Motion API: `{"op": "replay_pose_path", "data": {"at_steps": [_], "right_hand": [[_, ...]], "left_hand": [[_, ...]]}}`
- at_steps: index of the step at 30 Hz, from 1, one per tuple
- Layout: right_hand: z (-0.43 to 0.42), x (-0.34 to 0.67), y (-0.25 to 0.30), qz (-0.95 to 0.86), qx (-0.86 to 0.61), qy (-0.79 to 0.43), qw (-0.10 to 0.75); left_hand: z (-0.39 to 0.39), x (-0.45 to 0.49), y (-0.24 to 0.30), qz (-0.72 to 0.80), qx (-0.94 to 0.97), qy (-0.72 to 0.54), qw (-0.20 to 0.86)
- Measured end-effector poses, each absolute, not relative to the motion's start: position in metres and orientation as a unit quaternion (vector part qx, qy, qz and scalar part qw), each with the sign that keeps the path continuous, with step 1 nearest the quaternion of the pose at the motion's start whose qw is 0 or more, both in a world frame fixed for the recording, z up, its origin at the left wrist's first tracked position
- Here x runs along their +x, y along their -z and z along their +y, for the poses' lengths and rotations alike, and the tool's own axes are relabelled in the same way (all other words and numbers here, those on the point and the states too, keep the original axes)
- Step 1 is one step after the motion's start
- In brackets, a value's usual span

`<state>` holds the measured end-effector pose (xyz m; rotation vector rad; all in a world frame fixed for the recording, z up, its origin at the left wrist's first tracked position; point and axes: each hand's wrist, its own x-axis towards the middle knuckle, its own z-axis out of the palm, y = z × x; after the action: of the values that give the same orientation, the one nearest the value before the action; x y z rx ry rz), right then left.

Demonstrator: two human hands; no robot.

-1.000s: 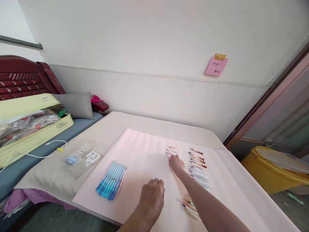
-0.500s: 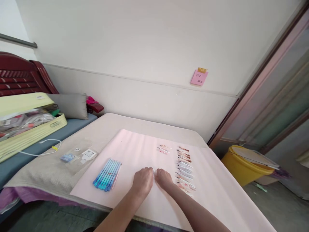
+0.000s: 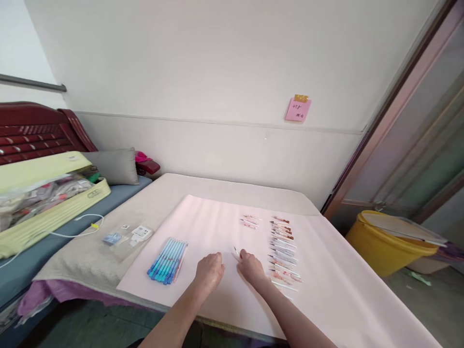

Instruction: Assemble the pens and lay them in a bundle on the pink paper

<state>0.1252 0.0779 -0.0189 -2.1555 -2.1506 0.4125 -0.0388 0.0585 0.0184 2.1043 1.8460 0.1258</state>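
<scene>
My right hand (image 3: 251, 266) is closed around a slim white pen refill (image 3: 237, 252), its dark tip pointing up and left from the fingers. Just to the left, my left hand (image 3: 210, 270) has its fingers curled; whether anything is inside them is hidden. Both hands are low over the pink sheet (image 3: 203, 217), a small gap between them. A row of blue pens (image 3: 167, 261) lies left of my left hand. Right of my right hand runs a column of slim dark-tipped pen pieces (image 3: 284, 251), some with brown or pink prints. A few similar pieces (image 3: 251, 221) lie farther back.
Clear packaging with labels (image 3: 141, 232) lies on the beige cover at left, near a white cable (image 3: 78, 235). A pale yellow case (image 3: 83, 198) full of bagged items stands farther left. A yellow bin (image 3: 387, 246) is on the floor at right. The wall (image 3: 217, 150) rises behind.
My hands have moved apart, and the dark-tipped refill now shows in my right hand. The whole view has shifted slightly.
</scene>
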Motion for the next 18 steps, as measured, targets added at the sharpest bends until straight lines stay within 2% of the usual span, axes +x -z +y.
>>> {"op": "replay_pose_path", "data": {"at_steps": [7, 12, 18], "right_hand": [[0.085, 0.158, 0.013, -0.654, -0.717, -0.194, 0.142], [0.096, 0.179, -0.005, -0.616, -0.718, -0.221, 0.236], [0.103, 0.212, -0.024, -0.551, -0.69, -0.286, 0.372]], "left_hand": [[0.069, -0.02, 0.016, 0.657, 0.729, -0.008, 0.194], [0.069, -0.012, 0.034, 0.685, 0.708, 0.014, 0.172], [0.068, 0.003, 0.04, 0.692, 0.696, -0.064, 0.182]]}}
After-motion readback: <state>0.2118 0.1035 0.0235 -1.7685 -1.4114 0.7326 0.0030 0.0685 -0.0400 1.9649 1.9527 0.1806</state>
